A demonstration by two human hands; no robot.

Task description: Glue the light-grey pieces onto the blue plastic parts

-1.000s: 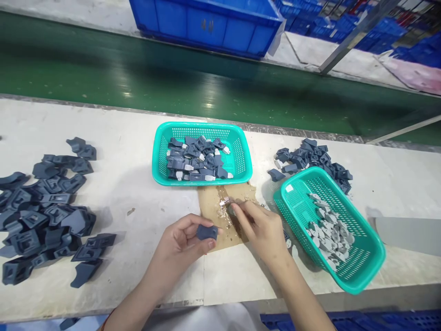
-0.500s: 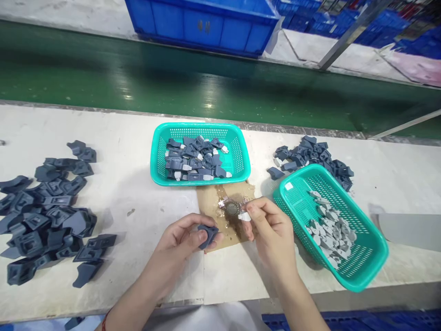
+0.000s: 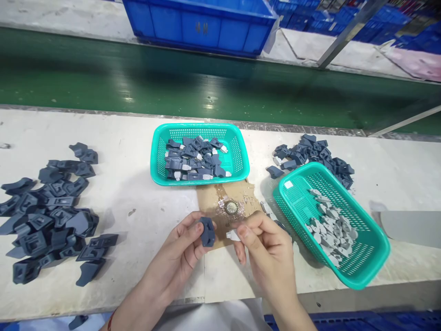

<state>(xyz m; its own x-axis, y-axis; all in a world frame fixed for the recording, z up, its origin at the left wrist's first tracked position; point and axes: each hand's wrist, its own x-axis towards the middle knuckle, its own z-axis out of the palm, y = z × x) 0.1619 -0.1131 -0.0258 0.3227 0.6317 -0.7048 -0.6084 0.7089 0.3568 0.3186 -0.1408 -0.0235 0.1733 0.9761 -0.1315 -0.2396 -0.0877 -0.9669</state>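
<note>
Conveyor belting, green and glossy, ran along the far side of the pale desk, with a blue crate beyond it. On the desk, a heap of dark blue housings lay spread to the left, within easy reach of the left arm, and a smaller heap of the same parts sat at the right behind a tilted teal basket. That basket was propped with its near end low, so that its small grey clips lay gathered toward the person. A second teal basket stood level straight ahead and held housings with pale clips already showing on them, probably the fitted ones. Just before it lay a scrap of brown cardboard, stained, carrying a small round dab pot; the view was too coarse to say what it held.

Over the near edge of that cardboard the left hand pinched one blue housing between thumb and fingers, turned with its open side toward the right. The right hand gripped a single pale clip at its fingertips, aimed at the housing and just short of touching it.
</note>
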